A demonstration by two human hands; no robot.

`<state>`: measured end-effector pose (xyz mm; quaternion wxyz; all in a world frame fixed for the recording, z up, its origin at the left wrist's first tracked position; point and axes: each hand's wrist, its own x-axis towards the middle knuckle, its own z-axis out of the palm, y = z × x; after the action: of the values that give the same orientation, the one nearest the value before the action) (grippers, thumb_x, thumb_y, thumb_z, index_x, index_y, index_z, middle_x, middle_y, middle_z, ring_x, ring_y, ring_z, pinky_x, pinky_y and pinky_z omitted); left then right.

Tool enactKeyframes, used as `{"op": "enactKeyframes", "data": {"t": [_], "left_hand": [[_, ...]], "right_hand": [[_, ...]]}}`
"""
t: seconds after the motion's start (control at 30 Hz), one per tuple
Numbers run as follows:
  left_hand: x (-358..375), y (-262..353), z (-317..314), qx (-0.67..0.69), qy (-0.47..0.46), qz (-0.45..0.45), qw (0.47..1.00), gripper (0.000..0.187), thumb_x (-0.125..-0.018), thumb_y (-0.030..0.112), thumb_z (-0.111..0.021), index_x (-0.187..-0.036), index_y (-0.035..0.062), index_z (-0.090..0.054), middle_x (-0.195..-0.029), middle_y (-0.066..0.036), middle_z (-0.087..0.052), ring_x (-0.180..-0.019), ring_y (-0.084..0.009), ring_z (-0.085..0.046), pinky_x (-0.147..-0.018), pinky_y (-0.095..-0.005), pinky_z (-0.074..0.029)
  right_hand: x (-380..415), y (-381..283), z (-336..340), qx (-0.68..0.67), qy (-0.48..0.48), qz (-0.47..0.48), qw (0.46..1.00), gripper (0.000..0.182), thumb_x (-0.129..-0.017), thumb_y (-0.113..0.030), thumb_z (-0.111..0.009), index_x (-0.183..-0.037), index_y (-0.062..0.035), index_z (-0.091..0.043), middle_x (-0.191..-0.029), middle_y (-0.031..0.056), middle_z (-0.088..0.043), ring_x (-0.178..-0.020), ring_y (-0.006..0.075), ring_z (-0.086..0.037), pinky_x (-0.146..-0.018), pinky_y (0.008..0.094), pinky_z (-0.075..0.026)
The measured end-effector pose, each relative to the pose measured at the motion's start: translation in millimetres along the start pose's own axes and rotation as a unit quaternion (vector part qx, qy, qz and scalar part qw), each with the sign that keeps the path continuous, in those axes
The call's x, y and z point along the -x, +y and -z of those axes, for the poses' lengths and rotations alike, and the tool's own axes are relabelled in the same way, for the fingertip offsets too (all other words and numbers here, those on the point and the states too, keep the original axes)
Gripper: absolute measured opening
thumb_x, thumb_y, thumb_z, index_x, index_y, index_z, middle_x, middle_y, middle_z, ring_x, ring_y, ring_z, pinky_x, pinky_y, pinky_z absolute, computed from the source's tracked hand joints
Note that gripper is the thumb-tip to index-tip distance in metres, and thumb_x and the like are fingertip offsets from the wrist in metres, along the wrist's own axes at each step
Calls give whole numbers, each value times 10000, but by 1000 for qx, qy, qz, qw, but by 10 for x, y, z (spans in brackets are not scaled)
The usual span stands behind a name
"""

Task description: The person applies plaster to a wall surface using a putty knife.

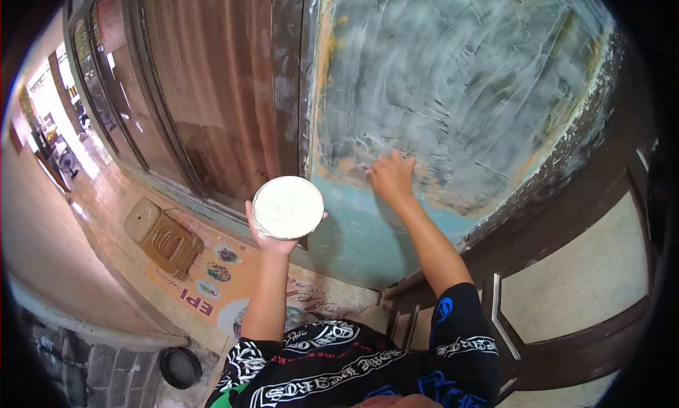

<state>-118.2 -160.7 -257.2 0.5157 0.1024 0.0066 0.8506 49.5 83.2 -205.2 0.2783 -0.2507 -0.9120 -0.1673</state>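
Note:
My left hand holds up a round tin filled with white putty, its open top facing me. My right hand is pressed against the wall, fingers closed on a small scraper blade that is mostly hidden. The wall is smeared with grey-white putty strokes over blue and orange paint. The blade touches the lower edge of the smeared patch.
A brown-curtained window frame stands to the left of the wall. Below lie a tan plastic stool, a printed banner on the floor and a small black bowl. A dark wooden door is at the right.

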Motion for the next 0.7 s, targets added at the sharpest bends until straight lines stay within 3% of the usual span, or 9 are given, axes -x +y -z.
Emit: {"op": "enactKeyframes", "data": {"t": [0.23,0.33,0.47,0.53,0.67,0.7], "left_hand": [[-26,-46,11,-32,-20,8,999,856,-860,758,-420,-1485,174,-430,-1538,-169,-396,-1361,-510,-397,-1004,-857,-272],[20,-38,22,-29,-14,-7,999,866,-860,762,-417,-1487,166,-425,-1534,-176,-399,-1359,-512,-398,-1004,-852,-279],[26,-14,77,-17,-15,-2,1000,881,-861,763,-419,-1498,155,-406,-1533,-186,-398,-1357,-514,-400,-1002,-847,-287],[17,-27,72,-7,-18,-4,1000,881,-861,763,-423,-1499,156,-405,-1534,-183,-398,-1354,-513,-403,-1000,-848,-288],[12,-48,94,-18,-4,-12,1000,875,-858,760,-434,-1493,159,-417,-1536,-176,-396,-1358,-511,-400,-998,-851,-285],[15,-37,76,-10,15,-6,1000,883,-853,762,-442,-1501,163,-408,-1543,-173,-396,-1366,-513,-393,-991,-862,-272]], "right_hand": [[-486,413,1250,-4,173,-100,980,225,-850,-337,-717,-806,-117,-728,-885,-6,-681,-994,271,-516,-843,510,-300],[-305,317,1224,-49,132,-103,985,219,-845,-336,-723,-813,-120,-726,-881,-13,-677,-990,269,-514,-845,508,-294],[19,65,433,-51,85,-32,995,184,-843,-326,-724,-833,-143,-729,-877,-33,-662,-997,253,-512,-841,527,-301],[53,-55,253,-72,-21,-39,996,174,-847,-331,-719,-849,-158,-732,-903,-39,-662,-1014,245,-515,-848,544,-312],[-133,57,166,-37,-40,-2,999,187,-855,-342,-710,-863,-157,-734,-921,-38,-665,-1023,243,-515,-851,545,-318],[-245,167,265,-6,19,2,1000,187,-857,-340,-707,-862,-155,-734,-910,-36,-661,-1011,243,-516,-843,538,-319]]}}
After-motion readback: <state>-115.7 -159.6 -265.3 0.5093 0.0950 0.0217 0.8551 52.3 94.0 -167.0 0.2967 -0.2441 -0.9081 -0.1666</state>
